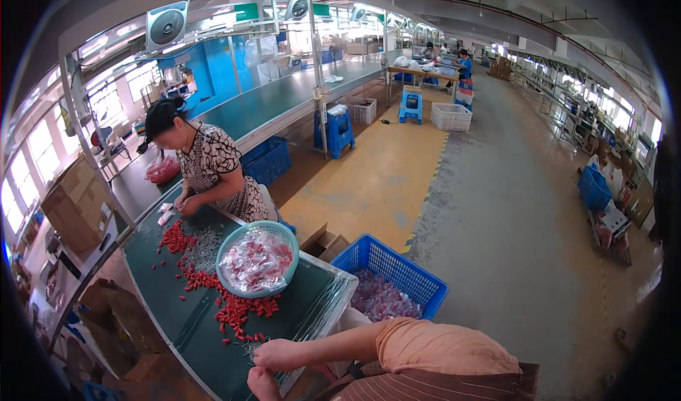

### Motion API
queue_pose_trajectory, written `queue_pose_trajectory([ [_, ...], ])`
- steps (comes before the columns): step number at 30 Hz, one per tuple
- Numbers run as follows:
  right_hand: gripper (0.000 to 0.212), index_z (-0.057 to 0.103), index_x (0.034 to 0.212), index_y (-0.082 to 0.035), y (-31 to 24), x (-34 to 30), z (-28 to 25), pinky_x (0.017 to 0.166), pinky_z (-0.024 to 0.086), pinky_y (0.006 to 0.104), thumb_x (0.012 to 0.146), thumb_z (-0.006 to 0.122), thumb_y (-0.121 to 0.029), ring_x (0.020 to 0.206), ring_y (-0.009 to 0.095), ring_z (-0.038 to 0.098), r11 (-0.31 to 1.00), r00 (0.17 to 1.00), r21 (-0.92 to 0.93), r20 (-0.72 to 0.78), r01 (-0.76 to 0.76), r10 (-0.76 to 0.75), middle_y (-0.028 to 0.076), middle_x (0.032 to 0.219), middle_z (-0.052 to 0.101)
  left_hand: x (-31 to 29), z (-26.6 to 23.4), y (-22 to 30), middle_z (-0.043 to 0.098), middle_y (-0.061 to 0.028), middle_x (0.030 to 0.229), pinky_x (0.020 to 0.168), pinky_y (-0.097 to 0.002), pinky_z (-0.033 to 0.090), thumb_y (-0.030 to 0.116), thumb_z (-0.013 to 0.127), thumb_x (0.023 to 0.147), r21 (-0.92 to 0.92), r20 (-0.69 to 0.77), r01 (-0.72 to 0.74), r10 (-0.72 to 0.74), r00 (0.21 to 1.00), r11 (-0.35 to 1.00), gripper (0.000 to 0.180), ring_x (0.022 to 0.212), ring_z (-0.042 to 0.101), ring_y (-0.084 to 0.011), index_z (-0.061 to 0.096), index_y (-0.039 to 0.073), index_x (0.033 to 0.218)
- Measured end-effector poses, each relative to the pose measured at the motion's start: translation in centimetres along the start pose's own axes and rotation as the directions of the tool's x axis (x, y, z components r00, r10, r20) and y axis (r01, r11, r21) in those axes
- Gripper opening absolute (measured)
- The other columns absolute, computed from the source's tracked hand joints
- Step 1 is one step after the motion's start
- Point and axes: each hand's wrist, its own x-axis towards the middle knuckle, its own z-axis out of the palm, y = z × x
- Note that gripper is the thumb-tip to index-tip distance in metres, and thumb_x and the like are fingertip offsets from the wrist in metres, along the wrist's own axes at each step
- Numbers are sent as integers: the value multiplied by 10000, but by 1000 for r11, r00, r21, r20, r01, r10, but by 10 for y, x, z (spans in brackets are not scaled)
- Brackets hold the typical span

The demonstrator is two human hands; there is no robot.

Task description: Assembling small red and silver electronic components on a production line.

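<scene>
My right hand (275, 355) rests at the near edge of the green belt table (177, 323), its fingers bunched on a small heap of silvery metal pins (252, 344). My left hand (261, 384) sits just below it at the table's edge, curled and partly cut off by the picture's rim. A trail of small red plastic pieces (237, 309) runs up the table from my hands. Beyond it stands a round teal basket (287, 239) filled with clear bags of red pieces.
A co-worker (213, 170) in a patterned top works at the table's far end beside more red pieces (174, 236) and grey pins (206, 248). A blue crate (418, 277) of bags stands on the floor to the right. Cardboard boxes (74, 206) sit left.
</scene>
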Motion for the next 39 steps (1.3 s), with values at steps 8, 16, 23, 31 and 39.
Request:
queue_pose_trajectory([
  [8,110,558,797,-19,4,-12,-10,692,469,406,725,567,-101,801,334,574,987,997,161,-72,-29,41,149,818,562,5,-11,35,493,-17,573,416,-242,344,34,556,713,-604,241,525,-491,837,600,79,464,437,-99,499,38,659],
  [16,92,569,792,-28,39,-3,-2,689,463,418,742,553,-104,774,345,570,959,975,189,-35,-209,220,165,826,559,-9,-26,22,571,-135,622,509,-417,405,335,576,777,-246,103,3,23,994,969,300,552,528,-337,588,48,693],
  [23,206,557,885,-10,71,52,21,779,469,386,705,587,-106,892,310,557,964,955,-106,-200,-243,219,156,958,544,-35,-24,8,506,-123,653,551,-390,398,181,511,794,-230,135,157,-128,983,960,156,610,483,-330,556,51,722],
  [31,129,610,802,-37,87,74,5,691,515,389,718,540,-105,791,295,611,880,968,-411,-175,-239,181,159,865,616,-29,-6,8,582,-121,688,642,-342,453,214,558,777,-321,66,446,-450,891,836,208,657,566,-227,613,17,742],
  [39,104,570,820,-50,114,96,24,715,481,442,765,484,-72,824,341,592,937,953,-210,-179,-278,243,176,862,574,-25,-16,21,587,-138,700,640,-340,454,188,557,783,-550,148,573,-604,783,608,194,654,566,-254,577,7,716],
])
